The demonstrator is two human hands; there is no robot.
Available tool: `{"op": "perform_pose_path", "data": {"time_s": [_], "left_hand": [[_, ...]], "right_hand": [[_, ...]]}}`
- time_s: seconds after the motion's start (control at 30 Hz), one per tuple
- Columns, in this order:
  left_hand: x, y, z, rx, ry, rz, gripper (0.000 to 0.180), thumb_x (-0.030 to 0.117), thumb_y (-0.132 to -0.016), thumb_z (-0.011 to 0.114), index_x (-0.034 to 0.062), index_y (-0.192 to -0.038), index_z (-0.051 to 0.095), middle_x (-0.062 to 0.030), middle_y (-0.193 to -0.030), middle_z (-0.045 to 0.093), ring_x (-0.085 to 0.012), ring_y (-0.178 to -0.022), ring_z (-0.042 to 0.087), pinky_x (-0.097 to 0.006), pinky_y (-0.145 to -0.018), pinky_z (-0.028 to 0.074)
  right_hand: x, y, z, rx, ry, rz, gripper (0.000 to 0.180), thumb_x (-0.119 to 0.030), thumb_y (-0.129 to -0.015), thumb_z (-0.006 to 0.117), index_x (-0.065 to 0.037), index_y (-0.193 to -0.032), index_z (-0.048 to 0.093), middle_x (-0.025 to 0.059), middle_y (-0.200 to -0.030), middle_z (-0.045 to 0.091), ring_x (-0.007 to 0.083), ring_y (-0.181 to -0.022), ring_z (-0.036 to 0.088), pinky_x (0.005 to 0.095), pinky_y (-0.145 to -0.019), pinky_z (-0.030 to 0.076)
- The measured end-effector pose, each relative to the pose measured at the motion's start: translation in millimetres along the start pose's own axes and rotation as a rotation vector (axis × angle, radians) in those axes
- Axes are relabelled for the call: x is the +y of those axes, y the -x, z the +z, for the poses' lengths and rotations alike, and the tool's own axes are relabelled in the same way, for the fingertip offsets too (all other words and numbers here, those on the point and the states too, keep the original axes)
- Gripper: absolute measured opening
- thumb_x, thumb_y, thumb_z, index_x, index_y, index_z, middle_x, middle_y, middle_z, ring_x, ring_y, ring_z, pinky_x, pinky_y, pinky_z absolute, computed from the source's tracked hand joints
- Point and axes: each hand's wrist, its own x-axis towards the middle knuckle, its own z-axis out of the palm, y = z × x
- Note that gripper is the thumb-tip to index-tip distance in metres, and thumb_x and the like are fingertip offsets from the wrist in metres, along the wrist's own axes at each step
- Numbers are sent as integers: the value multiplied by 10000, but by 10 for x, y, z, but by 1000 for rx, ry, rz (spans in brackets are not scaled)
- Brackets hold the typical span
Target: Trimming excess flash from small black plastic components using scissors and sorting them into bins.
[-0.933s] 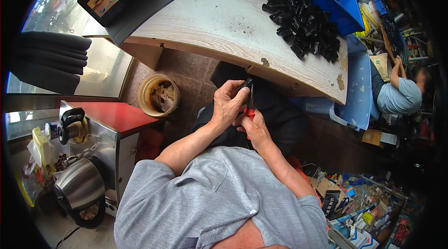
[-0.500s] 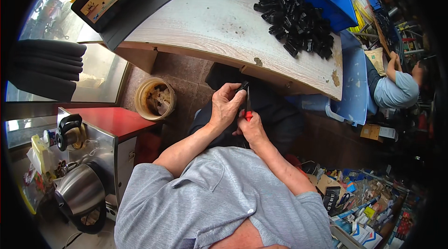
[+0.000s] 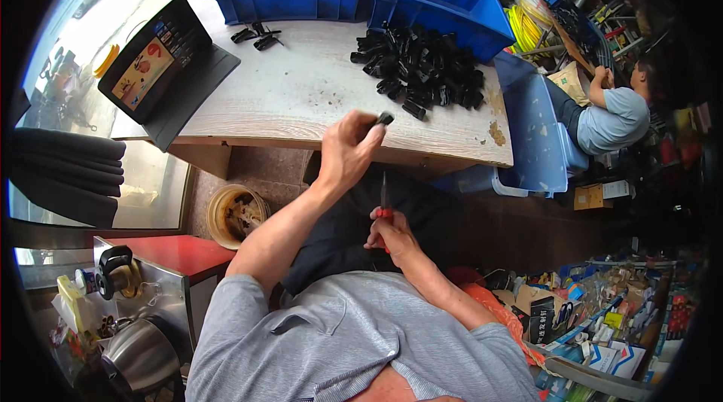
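Observation:
My left hand [image 3: 348, 147] is raised near the front edge of the table, with a small black plastic part [image 3: 385, 118] pinched between thumb and fingers. Lower down, above my lap, my right hand [image 3: 392, 232] is closed around a red-handled tool [image 3: 385, 211]. Its narrow, pointed metal end stands up away from me; I cannot make out its exact kind. The tool and the black part are apart. Beyond my left hand lies a pile of similar black plastic parts [image 3: 422, 71] on the white table [image 3: 301, 101].
Two blue bins [image 3: 290, 3] stand along the table's back. A few black parts [image 3: 265, 42] lie near a tablet in a dark case [image 3: 154, 63]. A waste bucket [image 3: 235, 215] sits on the floor beside a red-topped cabinet [image 3: 173, 254]. Another person [image 3: 614, 117] sits at the right.
My left hand has moved forward toward the table with the black part, away from the tool. My right hand has drawn back slightly. The view has tilted up, showing more of the bins.

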Motion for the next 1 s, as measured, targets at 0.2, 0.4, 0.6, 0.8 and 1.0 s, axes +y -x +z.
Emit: {"op": "perform_pose_path", "data": {"time_s": [0.2, 0.4, 0.6, 0.8, 1.0], "left_hand": [[406, -1202, 230, 9, -162, 379, 615, 277, -884, 715, 39, -1397, 472, -178, -1279, 574, -235, -1040, 620, -337, -829, 533], [-151, -1434, -739, 452, -894, 452, 403, 129, -805, 667, 88, -1201, 600, -133, -1264, 578, -365, -1117, 544, -436, -960, 463], [-462, -1578, -1584, 345, -1304, 38, 375, 125, -775, 677, 98, -1145, 627, -120, -1171, 606, -343, -1076, 575, -437, -882, 494], [-429, -1474, -1447, 292, -1233, 192, 319, 71, -759, 670, 116, -1073, 640, -102, -1109, 616, -326, -1053, 592, -435, -853, 502], [-389, -1269, -1392, 265, -1206, 249, 207, 88, -778, 654, 86, -982, 624, -108, -1020, 640, -318, -986, 606, -440, -824, 499]], "right_hand": [[-2, 58, -42, -17, 15, -4, 227, -147, -851, 543, -18, -1034, 505, 62, -663, 541, 181, -576, 585, 378, -625, 587], [48, 32, -110, 8, -83, -24, 206, -157, -852, 558, -25, -1004, 514, 25, -663, 520, 134, -524, 546, 326, -540, 562], [54, -20, -77, -30, -88, -17, 157, -157, -847, 555, -42, -948, 517, 24, -664, 514, 134, -524, 546, 331, -544, 563], [57, -18, -66, 6, -107, 1, 151, -170, -859, 563, -52, -946, 525, 20, -663, 508, 128, -518, 540, 336, -549, 566], [62, -22, -57, 0, -80, -1, 168, -186, -868, 577, -57, -964, 527, 19, -651, 508, 128, -517, 542, 342, -555, 574]]}}
